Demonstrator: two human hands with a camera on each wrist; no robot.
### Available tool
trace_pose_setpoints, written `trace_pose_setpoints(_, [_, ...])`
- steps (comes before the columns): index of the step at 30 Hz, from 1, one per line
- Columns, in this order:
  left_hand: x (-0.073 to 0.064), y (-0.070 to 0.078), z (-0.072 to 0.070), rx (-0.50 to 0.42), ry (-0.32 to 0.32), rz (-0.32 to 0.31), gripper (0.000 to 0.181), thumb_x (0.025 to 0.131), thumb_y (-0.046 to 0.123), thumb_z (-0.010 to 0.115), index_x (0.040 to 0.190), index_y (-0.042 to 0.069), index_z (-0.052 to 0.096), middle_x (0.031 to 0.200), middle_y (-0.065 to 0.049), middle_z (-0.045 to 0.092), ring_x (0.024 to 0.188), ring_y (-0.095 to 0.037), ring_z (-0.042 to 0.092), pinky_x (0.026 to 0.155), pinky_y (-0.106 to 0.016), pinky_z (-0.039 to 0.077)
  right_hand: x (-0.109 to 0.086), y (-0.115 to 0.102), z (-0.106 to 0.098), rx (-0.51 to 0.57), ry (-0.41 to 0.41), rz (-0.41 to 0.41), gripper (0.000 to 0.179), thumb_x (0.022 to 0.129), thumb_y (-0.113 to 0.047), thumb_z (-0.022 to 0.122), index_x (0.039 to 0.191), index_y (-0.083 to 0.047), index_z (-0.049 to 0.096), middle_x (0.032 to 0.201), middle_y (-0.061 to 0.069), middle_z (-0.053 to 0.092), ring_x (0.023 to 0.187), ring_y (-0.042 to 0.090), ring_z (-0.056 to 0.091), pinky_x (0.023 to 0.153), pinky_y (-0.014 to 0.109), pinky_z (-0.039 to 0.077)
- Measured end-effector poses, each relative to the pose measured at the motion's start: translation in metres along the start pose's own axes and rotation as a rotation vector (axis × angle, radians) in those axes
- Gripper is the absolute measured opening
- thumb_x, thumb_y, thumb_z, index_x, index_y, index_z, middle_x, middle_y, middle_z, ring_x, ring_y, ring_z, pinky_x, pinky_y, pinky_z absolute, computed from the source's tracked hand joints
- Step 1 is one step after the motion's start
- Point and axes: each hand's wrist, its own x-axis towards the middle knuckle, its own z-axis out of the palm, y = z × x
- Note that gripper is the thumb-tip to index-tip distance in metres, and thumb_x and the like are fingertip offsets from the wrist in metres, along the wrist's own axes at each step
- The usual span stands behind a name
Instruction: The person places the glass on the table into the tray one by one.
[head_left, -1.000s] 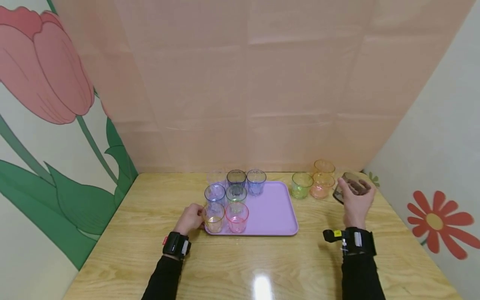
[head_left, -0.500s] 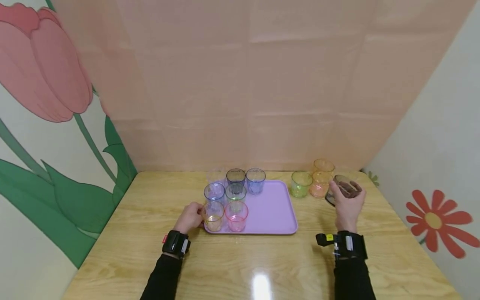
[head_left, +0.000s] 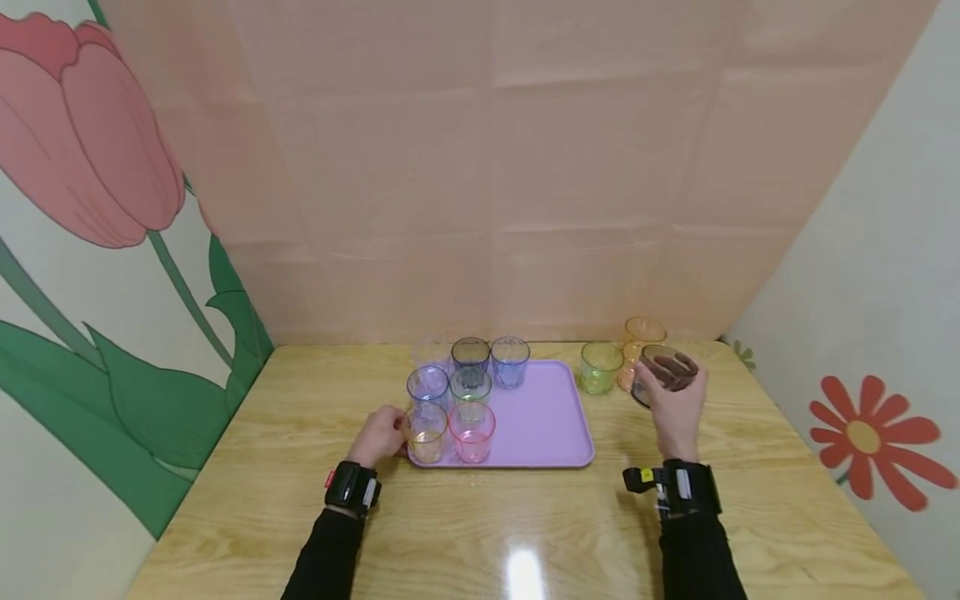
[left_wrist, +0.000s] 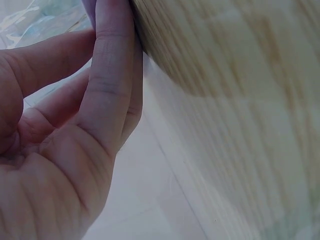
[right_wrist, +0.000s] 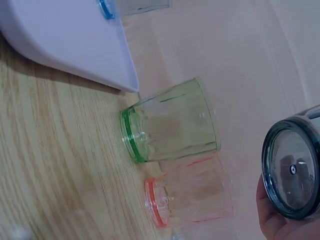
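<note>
My right hand (head_left: 681, 415) grips a dark grey drinking glass (head_left: 666, 367), held tilted above the table right of the tray. Its thick round base (right_wrist: 291, 170) faces the camera in the right wrist view. In the head view this glass overlaps an orange-red glass (right_wrist: 192, 195) standing behind it. A green glass (head_left: 601, 375) stands left of that one. My left hand (head_left: 380, 435) pinches the left edge of a lilac tray (head_left: 551, 417), fingers (left_wrist: 111, 65) at its rim. Near this hand on the tray are a yellowish glass (head_left: 426, 446) and a pink-rimmed glass (head_left: 472, 446).
Several more glasses fill the tray's left and back, among them a blue glass (head_left: 511, 367) and a dark glass (head_left: 470, 353). Another orange glass (head_left: 645, 327) stands at the back right. The wooden table (head_left: 480, 525) meets a beige covered wall (head_left: 480, 192) behind.
My right hand has moved left with the dark grey glass, toward the orange-red and green glasses. The left hand stays at the tray's edge, and the tray has not moved.
</note>
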Motion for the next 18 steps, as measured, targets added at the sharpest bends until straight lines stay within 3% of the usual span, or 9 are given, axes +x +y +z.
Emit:
trace_pose_setpoints(8, [-0.002, 0.002, -0.001, 0.007, -0.001, -0.004, 0.019, 0.092, -0.007, 0.057, 0.076, 0.000, 0.064, 0.068, -0.004, 0.059, 0.058, -0.016, 0.064, 0.054, -0.028, 0.054, -0.009, 0.001, 0.015, -0.147, -0.104, -0.036, 0.077, 0.084, -0.013, 0.084, 0.145, -0.007, 0.037, 0.128, 0.011, 0.056, 0.104, 0.012, 0.060, 0.084, 0.015, 0.050])
trace_pose_setpoints(14, [-0.002, 0.003, -0.001, 0.003, -0.003, -0.007, 0.019, 0.093, -0.007, 0.056, 0.076, 0.000, 0.063, 0.072, -0.005, 0.060, 0.059, -0.016, 0.064, 0.055, -0.028, 0.055, -0.016, 0.001, 0.029, -0.198, -0.180, -0.009, 0.078, 0.085, -0.011, 0.083, 0.147, -0.005, 0.037, 0.130, 0.012, 0.054, 0.103, 0.011, 0.058, 0.083, 0.015, 0.048])
trace_pose_setpoints(18, [-0.003, 0.003, -0.001, 0.009, -0.003, -0.003, 0.019, 0.092, -0.007, 0.056, 0.076, 0.000, 0.064, 0.071, -0.005, 0.059, 0.060, -0.017, 0.064, 0.055, -0.027, 0.054, -0.023, 0.001, 0.038, -0.227, -0.256, 0.033, 0.081, 0.085, -0.013, 0.083, 0.149, -0.003, 0.034, 0.135, 0.017, 0.051, 0.111, 0.020, 0.055, 0.087, 0.016, 0.046])
